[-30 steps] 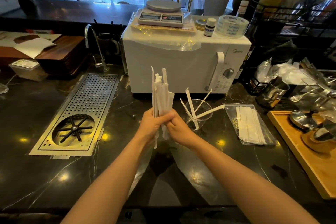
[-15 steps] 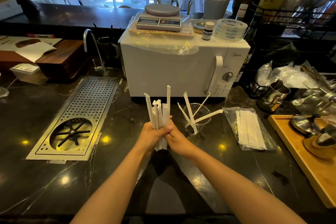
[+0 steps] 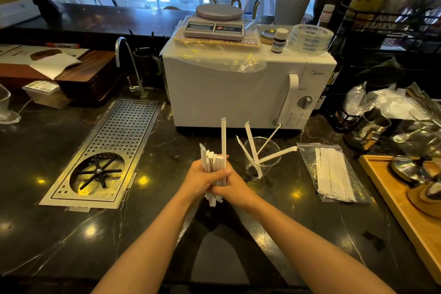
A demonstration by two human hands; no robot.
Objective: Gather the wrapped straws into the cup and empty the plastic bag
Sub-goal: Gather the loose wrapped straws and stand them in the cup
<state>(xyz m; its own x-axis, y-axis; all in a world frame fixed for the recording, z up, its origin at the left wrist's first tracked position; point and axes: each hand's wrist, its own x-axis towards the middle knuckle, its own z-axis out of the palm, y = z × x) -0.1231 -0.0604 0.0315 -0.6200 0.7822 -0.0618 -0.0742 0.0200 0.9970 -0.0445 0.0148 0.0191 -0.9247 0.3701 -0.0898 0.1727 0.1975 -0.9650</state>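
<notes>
A bundle of white paper-wrapped straws [image 3: 213,162] stands upright between both hands, one straw sticking up higher than the rest. My left hand [image 3: 199,180] and my right hand [image 3: 235,188] are clasped around its lower half, with the straw ends poking out below. To the right, a clear plastic cup [image 3: 261,162] stands on the dark counter with several wrapped straws leaning in it. Further right lies a clear plastic bag [image 3: 334,172] flat on the counter, still holding a stack of wrapped straws.
A white microwave [image 3: 238,93] stands right behind the cup, with a scale and tape roll on top. A perforated metal rinser tray [image 3: 114,145] is set in the counter to the left. A wooden tray [image 3: 391,188] with metal tools lies at the right edge.
The bundle has slid down through my hands toward the counter, so less of it stands above my fists. One straw now sticks out well above the others.
</notes>
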